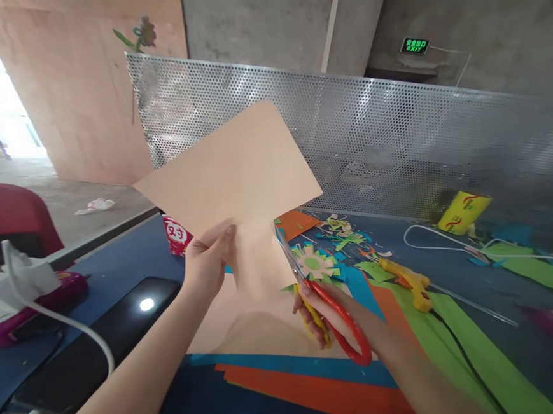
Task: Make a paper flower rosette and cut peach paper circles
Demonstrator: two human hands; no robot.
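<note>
My left hand [209,263] pinches a large beige sheet of paper [235,165] by its lower part and holds it up at a tilt. A strip at the bottom of the sheet hangs down, partly cut from the rest. In my right hand [323,312] are scissors [346,335] with red and yellow handles, their blades at the sheet's right edge. Below lies more beige paper [229,332], over blue and orange sheets [309,383]. A paper flower [314,261] with a beige centre and green petals lies just behind the scissors.
A yellow glue gun [409,282] with a black cord rests on green paper [479,344] at right. Paper scraps [345,233] lie behind. On the left are a black phone [109,335] and a power strip [39,302]. A perforated metal screen [347,137] borders the table's back.
</note>
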